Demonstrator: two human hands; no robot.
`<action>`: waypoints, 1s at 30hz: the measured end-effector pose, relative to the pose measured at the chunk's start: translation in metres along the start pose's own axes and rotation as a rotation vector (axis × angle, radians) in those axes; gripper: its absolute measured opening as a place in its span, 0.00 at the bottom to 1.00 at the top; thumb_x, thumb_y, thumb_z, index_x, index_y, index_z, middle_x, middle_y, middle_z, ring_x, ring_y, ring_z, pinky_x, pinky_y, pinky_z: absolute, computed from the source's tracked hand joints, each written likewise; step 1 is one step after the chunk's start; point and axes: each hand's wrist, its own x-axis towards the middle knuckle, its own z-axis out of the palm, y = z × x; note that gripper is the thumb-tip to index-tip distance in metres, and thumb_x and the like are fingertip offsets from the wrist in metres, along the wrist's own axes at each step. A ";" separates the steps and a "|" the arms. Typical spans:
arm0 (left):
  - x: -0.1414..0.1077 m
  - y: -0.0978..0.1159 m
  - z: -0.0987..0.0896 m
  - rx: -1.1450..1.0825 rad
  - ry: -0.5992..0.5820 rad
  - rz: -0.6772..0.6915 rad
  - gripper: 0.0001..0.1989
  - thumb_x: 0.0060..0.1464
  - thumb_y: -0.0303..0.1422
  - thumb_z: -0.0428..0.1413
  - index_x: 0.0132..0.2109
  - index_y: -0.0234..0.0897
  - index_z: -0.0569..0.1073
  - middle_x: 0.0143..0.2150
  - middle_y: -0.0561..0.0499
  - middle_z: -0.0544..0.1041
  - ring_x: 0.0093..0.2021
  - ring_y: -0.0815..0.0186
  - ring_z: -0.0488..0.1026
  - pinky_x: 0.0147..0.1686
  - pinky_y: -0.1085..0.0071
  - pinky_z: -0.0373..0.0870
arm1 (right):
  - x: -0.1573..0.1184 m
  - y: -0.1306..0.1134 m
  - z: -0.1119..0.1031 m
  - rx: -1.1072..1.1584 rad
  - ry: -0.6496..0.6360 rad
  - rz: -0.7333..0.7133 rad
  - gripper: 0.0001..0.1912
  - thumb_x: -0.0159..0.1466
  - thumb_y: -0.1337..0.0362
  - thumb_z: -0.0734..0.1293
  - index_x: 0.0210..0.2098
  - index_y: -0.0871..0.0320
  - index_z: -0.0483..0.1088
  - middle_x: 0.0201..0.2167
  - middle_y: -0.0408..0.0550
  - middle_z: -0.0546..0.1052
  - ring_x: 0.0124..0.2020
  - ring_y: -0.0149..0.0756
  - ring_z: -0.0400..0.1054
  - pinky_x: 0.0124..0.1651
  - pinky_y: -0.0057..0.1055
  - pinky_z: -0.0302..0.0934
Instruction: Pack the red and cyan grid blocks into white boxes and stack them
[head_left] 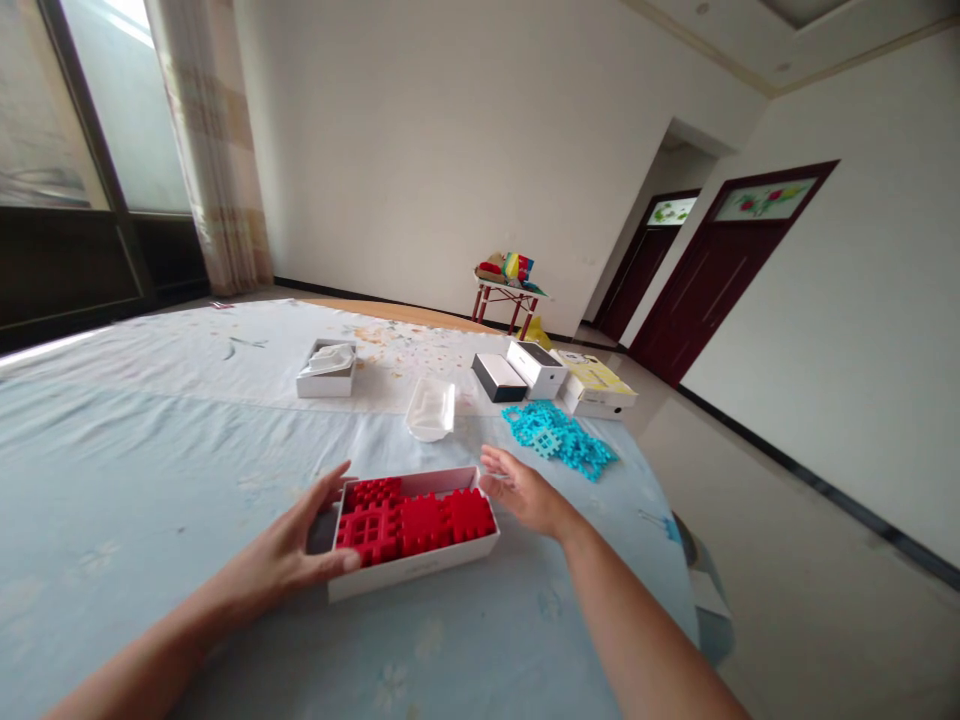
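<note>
Left hand [289,547] is spanning one end of a white box [420,565] of red blocks [431,525], its grip impossible to tell, while the right hand [525,492] is flanking the other, grasping nothing. Beneath, a flowered tablecloth [150,480] is covering the table; beyond, a curtain [221,140] is hanging beside a pale wall [435,150].

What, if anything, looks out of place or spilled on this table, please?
Only the blue pieces look untidy: they lie loosely heaped on the tablecloth, whereas the red pieces sit inside a white box.
</note>
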 end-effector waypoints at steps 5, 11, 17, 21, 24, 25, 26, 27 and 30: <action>-0.008 -0.012 0.000 0.110 -0.044 0.076 0.57 0.36 0.47 0.62 0.64 0.46 0.34 0.62 0.42 0.57 0.61 0.51 0.55 0.58 0.54 0.51 | -0.011 0.002 -0.003 -0.006 -0.220 0.019 0.60 0.39 0.52 0.75 0.63 0.52 0.39 0.63 0.56 0.50 0.62 0.45 0.47 0.61 0.41 0.45; -0.013 -0.010 0.008 0.160 0.126 0.061 0.55 0.33 0.46 0.63 0.64 0.49 0.41 0.59 0.41 0.63 0.59 0.47 0.58 0.57 0.50 0.52 | -0.014 0.000 0.006 -0.054 -0.132 0.009 0.60 0.36 0.53 0.76 0.62 0.51 0.43 0.61 0.53 0.54 0.59 0.45 0.53 0.60 0.40 0.48; -0.006 -0.015 -0.012 0.154 0.019 0.047 0.53 0.38 0.43 0.61 0.64 0.47 0.37 0.60 0.42 0.60 0.58 0.51 0.59 0.56 0.57 0.58 | -0.008 -0.001 0.026 -0.080 -0.022 -0.106 0.55 0.38 0.51 0.75 0.61 0.52 0.48 0.61 0.52 0.54 0.60 0.44 0.50 0.61 0.39 0.45; -0.005 -0.012 -0.019 0.098 -0.035 0.023 0.49 0.43 0.42 0.59 0.64 0.49 0.35 0.63 0.42 0.56 0.60 0.54 0.57 0.57 0.59 0.57 | -0.002 0.001 0.035 -0.066 0.009 -0.132 0.53 0.39 0.52 0.75 0.60 0.53 0.51 0.60 0.52 0.55 0.60 0.44 0.50 0.61 0.39 0.45; -0.003 -0.013 -0.018 0.076 0.001 0.031 0.49 0.43 0.42 0.59 0.64 0.48 0.37 0.62 0.43 0.58 0.59 0.54 0.59 0.54 0.61 0.61 | 0.001 0.003 0.036 -0.039 0.028 -0.125 0.50 0.41 0.53 0.74 0.60 0.53 0.51 0.60 0.52 0.56 0.60 0.44 0.51 0.60 0.40 0.48; -0.003 -0.015 -0.017 0.081 0.012 0.036 0.49 0.43 0.42 0.59 0.64 0.48 0.37 0.62 0.43 0.59 0.58 0.54 0.60 0.54 0.61 0.61 | 0.003 0.003 0.035 -0.043 0.022 -0.122 0.49 0.41 0.53 0.74 0.59 0.53 0.53 0.60 0.53 0.56 0.60 0.44 0.51 0.60 0.41 0.47; -0.002 -0.017 -0.015 0.091 0.022 0.041 0.49 0.43 0.43 0.59 0.64 0.47 0.38 0.61 0.42 0.59 0.58 0.54 0.60 0.55 0.61 0.61 | 0.005 0.004 0.033 -0.045 0.005 -0.115 0.48 0.41 0.53 0.74 0.59 0.53 0.54 0.60 0.53 0.56 0.60 0.45 0.51 0.60 0.42 0.47; -0.001 -0.019 -0.014 0.101 0.028 0.047 0.49 0.43 0.43 0.59 0.64 0.45 0.38 0.61 0.42 0.60 0.58 0.54 0.60 0.55 0.61 0.60 | 0.008 0.005 0.031 -0.033 -0.021 -0.104 0.48 0.42 0.52 0.74 0.58 0.54 0.55 0.60 0.54 0.56 0.59 0.45 0.52 0.60 0.42 0.48; 0.001 -0.026 -0.008 0.094 0.083 0.072 0.49 0.41 0.44 0.59 0.64 0.44 0.40 0.60 0.42 0.61 0.58 0.53 0.61 0.56 0.60 0.58 | 0.024 0.007 0.021 0.085 -0.026 -0.066 0.42 0.48 0.49 0.70 0.58 0.55 0.54 0.57 0.56 0.61 0.55 0.43 0.60 0.53 0.40 0.57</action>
